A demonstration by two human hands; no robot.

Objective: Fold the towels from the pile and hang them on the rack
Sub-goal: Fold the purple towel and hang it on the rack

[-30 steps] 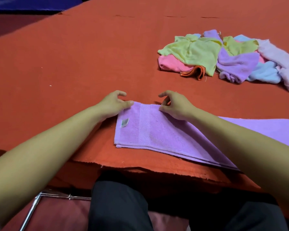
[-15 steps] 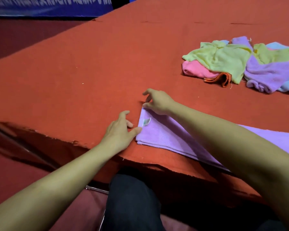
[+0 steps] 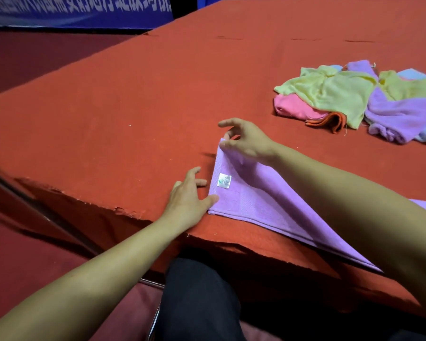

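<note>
The right hand (image 3: 247, 143) has lifted the far corner of the long folded lilac terry towel (image 3: 253, 200), pinching it; the left hand (image 3: 188, 195) now pinches the near corner, readying another fold.

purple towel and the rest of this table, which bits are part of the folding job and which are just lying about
Part of the job:
- flat purple terry towel, pinched by right hand and left hand
- pile of crumpled coloured towels

Just there:
- red felt-covered table
- blue printed banner
- metal chair frame
</note>
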